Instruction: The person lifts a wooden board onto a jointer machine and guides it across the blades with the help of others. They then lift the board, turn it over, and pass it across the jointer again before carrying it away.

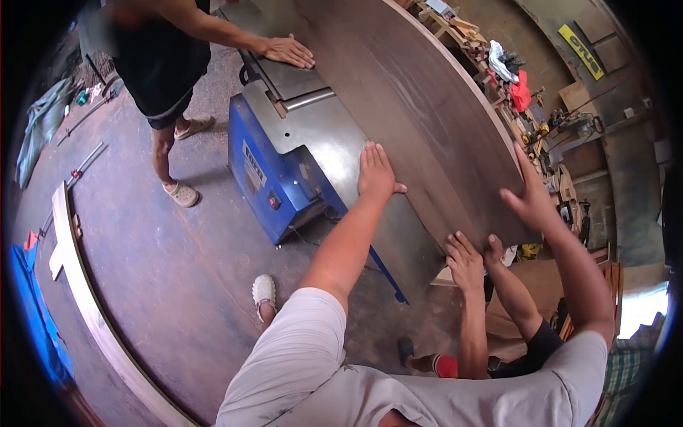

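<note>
A large dark wooden panel [420,114] with visible grain lies along the metal bed [331,135] of a blue woodworking machine [263,171]. My left hand [377,171] presses flat against the panel's left side with fingers stretched out. Farther right, my right hand [532,196] grips the panel's edge, thumb toward the face and some fingers hidden. Between my arms, a co-worker's two hands [466,263] touch the near end of the panel. Another person's hand [290,52] rests flat near its far left side.
That second person stands beyond the machine in clogs [181,193]. A long curved pale board [107,320] lies on the left floor near a clamp [85,162] and blue sheeting [39,313]. Cluttered offcuts and tools [544,135] line the right side, with a yellow sign [580,51] beyond.
</note>
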Tool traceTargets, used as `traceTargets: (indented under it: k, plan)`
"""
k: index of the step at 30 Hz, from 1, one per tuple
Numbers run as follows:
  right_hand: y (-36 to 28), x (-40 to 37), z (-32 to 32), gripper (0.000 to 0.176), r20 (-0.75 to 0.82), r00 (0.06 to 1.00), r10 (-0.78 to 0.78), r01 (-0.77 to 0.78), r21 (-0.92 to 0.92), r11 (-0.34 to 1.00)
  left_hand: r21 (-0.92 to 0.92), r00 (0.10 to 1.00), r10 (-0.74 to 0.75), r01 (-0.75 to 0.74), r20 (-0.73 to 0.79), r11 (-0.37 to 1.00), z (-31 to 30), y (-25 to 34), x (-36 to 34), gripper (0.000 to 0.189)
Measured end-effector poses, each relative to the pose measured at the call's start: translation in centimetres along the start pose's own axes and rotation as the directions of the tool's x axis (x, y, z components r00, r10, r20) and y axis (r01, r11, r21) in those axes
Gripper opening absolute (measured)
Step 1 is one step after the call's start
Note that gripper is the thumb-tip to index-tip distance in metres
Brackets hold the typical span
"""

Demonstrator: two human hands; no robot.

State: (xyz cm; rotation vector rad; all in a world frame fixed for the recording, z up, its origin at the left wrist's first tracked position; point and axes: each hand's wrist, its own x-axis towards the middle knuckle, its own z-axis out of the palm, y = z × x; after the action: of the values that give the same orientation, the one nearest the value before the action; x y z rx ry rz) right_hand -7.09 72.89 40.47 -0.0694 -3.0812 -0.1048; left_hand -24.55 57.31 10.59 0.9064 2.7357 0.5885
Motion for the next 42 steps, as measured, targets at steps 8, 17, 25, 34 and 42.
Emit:
traceTargets:
  k: [8,17,25,34,42]
  plan:
    - [-2.3,2.2,-0.2,0.094,0.065,0.965,0.256,-0.261,0.089,0.961,0.002,1.0,-0.006,0.007,-0.008,1.0,-0.2,0.1,-0.1,0.136]
    - [-0.5,8.3,2.2,0.094,-0.097,0.994,0.042,-0.044,-0.017,0.999,0.015,0.999,-0.011,0.011,0.03,1.0,-1.1,0.3,-0.4,0.131]
    - [-2.0,10.5,1.9,0.093,-0.042,0.986,0.162,-0.163,-0.02,0.986,-0.121,0.982,0.16,-0.172,-0.105,0.978,0.8,-2.4,0.0,0.092]
    - [-3.8,13.2,1.6,0.09,-0.011,0.978,0.207,-0.207,-0.044,0.977,-0.572,0.858,0.447,-0.505,-0.253,0.646,-3.2,-13.4,-17.3,0.057]
    - [-22.3,15.4,6.7,0.077,-0.477,0.872,0.111,-0.152,-0.049,0.987,-0.224,0.884,0.098,0.008,0.456,0.974,-2.4,-45.0,-47.6,0.067]
